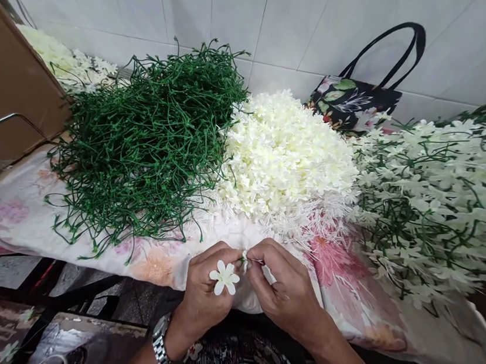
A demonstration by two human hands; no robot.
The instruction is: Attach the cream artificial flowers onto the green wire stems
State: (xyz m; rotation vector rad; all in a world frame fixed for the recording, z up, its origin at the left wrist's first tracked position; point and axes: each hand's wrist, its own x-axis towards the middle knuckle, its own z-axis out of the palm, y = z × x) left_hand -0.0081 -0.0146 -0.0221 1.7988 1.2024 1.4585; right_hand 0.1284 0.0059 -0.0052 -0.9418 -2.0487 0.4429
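Observation:
My left hand, with a watch on its wrist, is closed around a green plastic stem that mostly hides inside the fist. An open white artificial flower shows in front of that hand's fingers. Close beside it, my right hand pinches a small white flower piece, held against the stem's tip between both hands. Beyond my hands lies a heap of green plastic stems. Right of that heap are piled cream-white blossoms, with thin white stamen threads along their front edge.
Assembled white flowers on green stems fill the right side. A floral cloth covers the work surface. At the back, a black floral handbag leans near the tiled wall. A cardboard box stands left, with more blossoms behind it.

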